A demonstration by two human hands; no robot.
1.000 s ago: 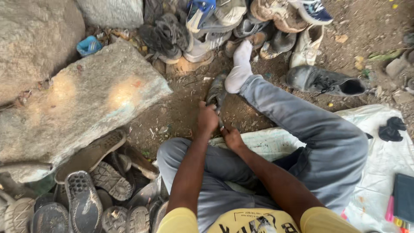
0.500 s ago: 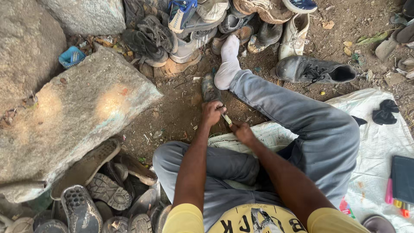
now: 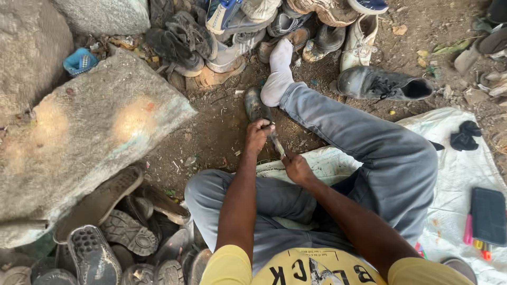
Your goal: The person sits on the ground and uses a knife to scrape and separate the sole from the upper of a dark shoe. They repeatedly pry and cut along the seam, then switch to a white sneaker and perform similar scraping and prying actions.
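Sole [image 3: 254, 103] lies on dirt by the socked foot [image 3: 278, 74]. Left hand [image 3: 257, 136] closed on its near end; right hand [image 3: 297, 168] closed around a thin tool [image 3: 277, 142].

Few items fit here. Flat black rectangular case or screen-like device [image 3: 488, 215] lies at right edge on the white woven sack sheet [image 3: 459, 174], face dark, nothing readable; can't tell if it is a screen or a pouch. Small blue checked packet or box [image 3: 80, 61] sits upper left on the dirt, wedged between two grey stones. No signs or labels visible.
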